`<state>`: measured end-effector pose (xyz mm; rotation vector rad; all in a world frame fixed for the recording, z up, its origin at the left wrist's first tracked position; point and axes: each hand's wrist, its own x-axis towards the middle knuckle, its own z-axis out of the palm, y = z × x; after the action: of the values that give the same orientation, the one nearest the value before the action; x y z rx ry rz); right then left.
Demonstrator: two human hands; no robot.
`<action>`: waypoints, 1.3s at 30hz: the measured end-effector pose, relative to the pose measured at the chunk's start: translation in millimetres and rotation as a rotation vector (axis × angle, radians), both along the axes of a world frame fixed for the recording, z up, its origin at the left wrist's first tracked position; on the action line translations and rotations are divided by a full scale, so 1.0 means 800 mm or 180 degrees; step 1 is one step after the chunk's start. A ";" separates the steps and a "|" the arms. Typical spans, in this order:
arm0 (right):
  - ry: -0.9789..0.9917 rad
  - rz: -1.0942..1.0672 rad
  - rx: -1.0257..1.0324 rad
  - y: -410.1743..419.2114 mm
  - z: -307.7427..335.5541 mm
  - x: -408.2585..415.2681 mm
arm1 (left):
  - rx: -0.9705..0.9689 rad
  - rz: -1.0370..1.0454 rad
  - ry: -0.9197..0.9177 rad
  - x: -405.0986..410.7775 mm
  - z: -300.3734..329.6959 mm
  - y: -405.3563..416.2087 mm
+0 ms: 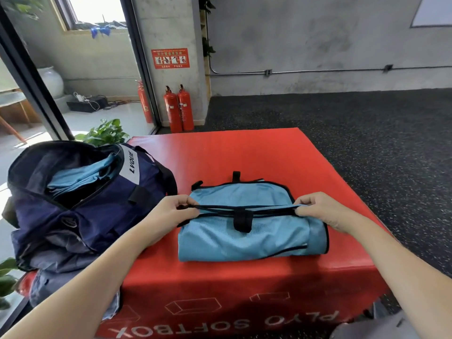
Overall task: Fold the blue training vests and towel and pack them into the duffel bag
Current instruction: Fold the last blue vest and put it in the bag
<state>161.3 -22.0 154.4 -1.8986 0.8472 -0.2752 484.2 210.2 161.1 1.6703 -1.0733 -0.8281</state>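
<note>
left hand (171,211) and right hand (318,209) pinch folded blue vest (244,238) edges | red soft box (244,152) | open duffel bag (80,204) at 9 o'clock, blue fabric inside

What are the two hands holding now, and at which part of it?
Both hold the blue vest on the red box. The left hand pinches the left end of its black-trimmed folded edge, the right hand the right end.
</note>
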 end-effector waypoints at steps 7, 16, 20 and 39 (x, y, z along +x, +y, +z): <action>-0.0285 -0.0286 -0.0009 -0.056 -0.011 0.044 | 0.0188 0.0603 -0.0606 0.035 -0.011 -0.064; -0.0461 -0.0645 -0.0124 -0.109 -0.023 0.102 | 0.0253 0.1074 -0.0499 0.074 -0.033 -0.139; -0.0117 -0.0969 -0.0724 -0.124 -0.044 0.122 | 0.0604 0.1367 -0.0968 0.082 -0.042 -0.160; 0.0746 0.0725 -0.2572 -0.008 -0.077 0.160 | 0.0076 0.1396 -0.1542 0.037 -0.035 -0.116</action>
<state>289.3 -28.3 92.8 -2.8030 0.7106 -0.2812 513.9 117.2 133.1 2.0836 -0.9510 -0.1535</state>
